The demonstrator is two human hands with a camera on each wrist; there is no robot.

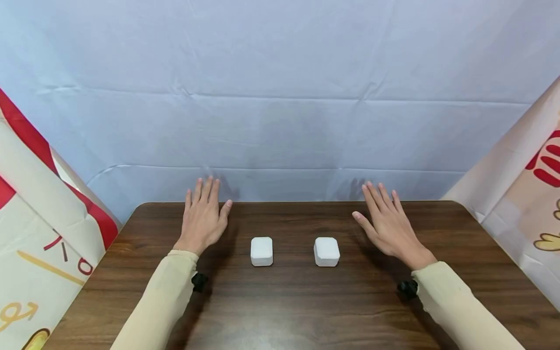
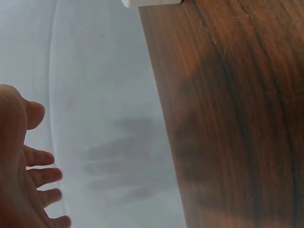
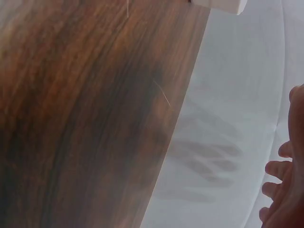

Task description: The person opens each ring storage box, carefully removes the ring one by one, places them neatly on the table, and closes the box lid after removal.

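Observation:
Two small white rounded boxes lie side by side on the dark wooden table (image 1: pixel 280 301): the left box (image 1: pixel 261 251) and the right box (image 1: pixel 326 252). My left hand (image 1: pixel 204 216) hovers flat with straight fingers to the left of them, near the table's far edge, holding nothing. My right hand (image 1: pixel 387 223) is flat the same way to the right of the boxes, also empty. In the left wrist view my left hand's fingers (image 2: pixel 40 175) spread beside the table (image 2: pixel 237 118); a box corner (image 2: pixel 152 2) shows at the top. The right wrist view shows my right hand's fingers (image 3: pixel 280 183) and a box corner (image 3: pixel 223 4).
A pale blue cloth (image 1: pixel 280 97) hangs as a backdrop behind the table's far edge. Printed fabric with red and yellow marks hangs on the left (image 1: pixel 39 243) and on the right (image 1: pixel 525 194). Both arms wear cream sleeves (image 1: pixel 157 301) with small black wrist mounts (image 1: pixel 199 282).

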